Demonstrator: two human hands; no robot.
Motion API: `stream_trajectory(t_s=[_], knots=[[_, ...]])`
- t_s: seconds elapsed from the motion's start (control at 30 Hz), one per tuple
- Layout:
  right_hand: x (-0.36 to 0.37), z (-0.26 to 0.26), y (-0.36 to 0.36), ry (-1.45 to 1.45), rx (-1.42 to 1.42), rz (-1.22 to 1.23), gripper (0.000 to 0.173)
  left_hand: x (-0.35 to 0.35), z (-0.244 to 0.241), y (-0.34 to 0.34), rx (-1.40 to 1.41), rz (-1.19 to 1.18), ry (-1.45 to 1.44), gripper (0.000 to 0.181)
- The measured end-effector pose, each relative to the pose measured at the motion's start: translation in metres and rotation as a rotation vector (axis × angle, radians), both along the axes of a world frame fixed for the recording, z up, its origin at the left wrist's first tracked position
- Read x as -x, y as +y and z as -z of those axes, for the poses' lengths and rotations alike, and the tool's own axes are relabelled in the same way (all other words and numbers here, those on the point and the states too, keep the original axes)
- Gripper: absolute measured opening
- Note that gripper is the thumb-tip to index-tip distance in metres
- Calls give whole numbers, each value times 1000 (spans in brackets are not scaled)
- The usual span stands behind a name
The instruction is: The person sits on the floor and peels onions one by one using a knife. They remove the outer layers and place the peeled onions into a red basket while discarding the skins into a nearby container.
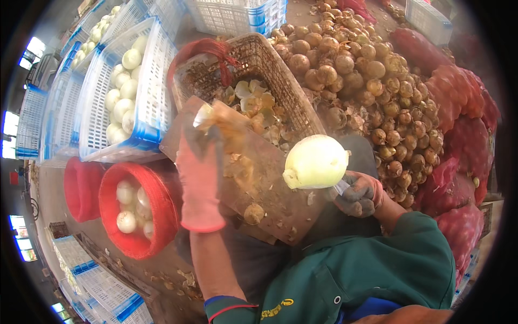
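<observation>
My right hand, in a grey and pink work glove, is closed on a small knife. A peeled white onion sits above the blade, apparently carried on it. To the left, my left hand, in a pink and grey glove, is blurred over the board's edge; brown onion skins are at its fingers, and whether it grips them cannot be told. Beneath both hands lies a brown board with scraps and a small brown onion piece. A dirty plastic crate beyond holds more skins.
Unpeeled onions are heaped at the upper right, beside red mesh sacks. A white and blue crate of peeled onions stands left, above a red mesh-lined bucket holding several more. Stacked crates stand at the lower left.
</observation>
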State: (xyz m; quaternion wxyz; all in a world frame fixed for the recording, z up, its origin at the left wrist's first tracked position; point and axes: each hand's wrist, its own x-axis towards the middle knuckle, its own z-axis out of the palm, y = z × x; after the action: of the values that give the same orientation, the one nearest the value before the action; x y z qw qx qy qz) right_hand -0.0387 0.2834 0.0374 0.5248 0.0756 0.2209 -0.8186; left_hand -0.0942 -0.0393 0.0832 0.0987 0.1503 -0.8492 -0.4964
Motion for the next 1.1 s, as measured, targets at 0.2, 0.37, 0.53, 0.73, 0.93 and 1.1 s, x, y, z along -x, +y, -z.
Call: stream_trajectory(t_s=[0.2, 0.37, 0.53, 0.73, 0.93, 1.1], knots=[[10, -6, -14, 43, -49, -38, 45, -29, 41, 4, -51, 238, 173, 43], [18, -21, -42, 48, -199, -41, 35, -36, 55, 32, 252, 122, 240, 34], [18, -18, -71, 377, -438, 3, 35, -41, 34, 22, 745, 267, 72, 36], [52, -45, -100, 539, -638, -75, 41, -47, 58, 33, 762, 539, -308, 32], [94, -122, -184, 831, -675, -223, 38, -64, 37, 23, 748, 601, -243, 42], [127, -139, -254, 1175, -842, -87, 36, -59, 45, 31, 660, 691, -186, 45]])
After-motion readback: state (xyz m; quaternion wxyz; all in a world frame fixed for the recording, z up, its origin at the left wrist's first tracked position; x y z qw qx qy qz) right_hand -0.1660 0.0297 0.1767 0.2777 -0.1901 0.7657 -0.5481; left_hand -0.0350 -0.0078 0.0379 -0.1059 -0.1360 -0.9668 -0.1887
